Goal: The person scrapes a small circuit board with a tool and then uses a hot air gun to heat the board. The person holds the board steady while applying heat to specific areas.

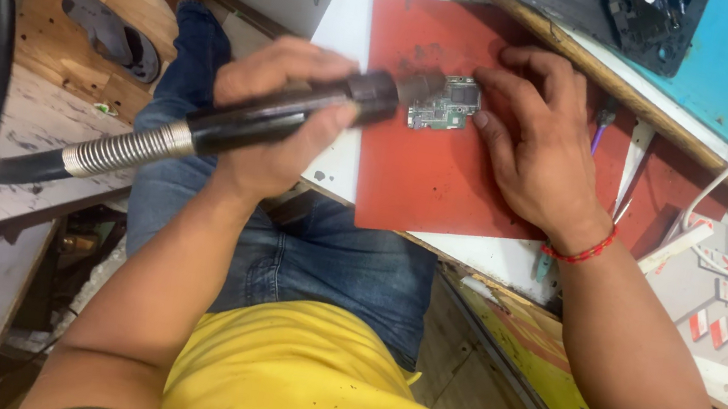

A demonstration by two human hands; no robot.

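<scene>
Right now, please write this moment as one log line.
left hand: grips hot-air wand | nozzle: over circuit board | right hand: steadies board | base: red mat

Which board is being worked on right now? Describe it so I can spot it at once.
Find the red mat on the white bench top. Near its upper middle lies a small green circuit board, pinned at its right edge by the right hand. The left hand points a black hot-air wand at it; nothing else lies on the mat.
</scene>
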